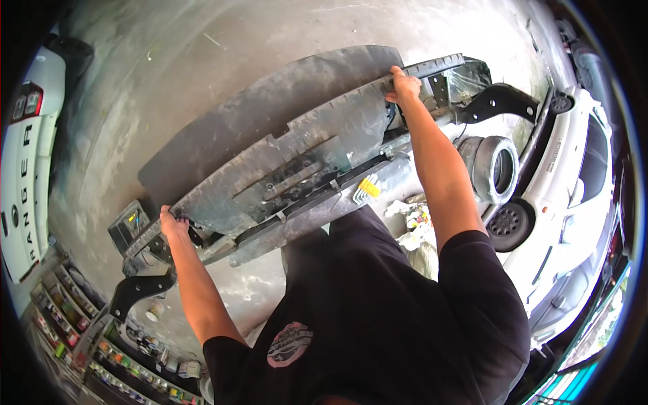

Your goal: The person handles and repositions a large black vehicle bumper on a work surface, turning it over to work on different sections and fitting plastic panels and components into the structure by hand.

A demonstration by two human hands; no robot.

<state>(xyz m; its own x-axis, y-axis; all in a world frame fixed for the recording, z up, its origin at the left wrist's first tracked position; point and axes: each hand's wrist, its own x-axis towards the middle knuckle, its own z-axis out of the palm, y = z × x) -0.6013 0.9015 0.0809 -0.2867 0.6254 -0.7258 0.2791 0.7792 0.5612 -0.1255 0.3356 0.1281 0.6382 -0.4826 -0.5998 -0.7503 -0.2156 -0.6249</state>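
In front of me is a long, dusty car bumper assembly [270, 172], tilted so its right end is farther away. It has a dark plastic panel, a metal bar behind it and a bent black bracket at each end. My left hand [174, 223] is closed on its long edge near the left end. Farther off, my right hand [405, 86] is wrapped over the same edge toward the right end. A yellow-holder hex key set [366, 189] lies on the near bar. Past the edge spreads a dark curved sheet [270, 101]; whether it is attached, I cannot tell.
Stacked tyres [496, 169] stand at right, beside a white car [567, 182]. A white pickup [30, 182] is at far left. Shelves of small cans and boxes [128, 364] fill the lower left. Rags and bags [415, 223] lie near my legs on the concrete floor [135, 121].
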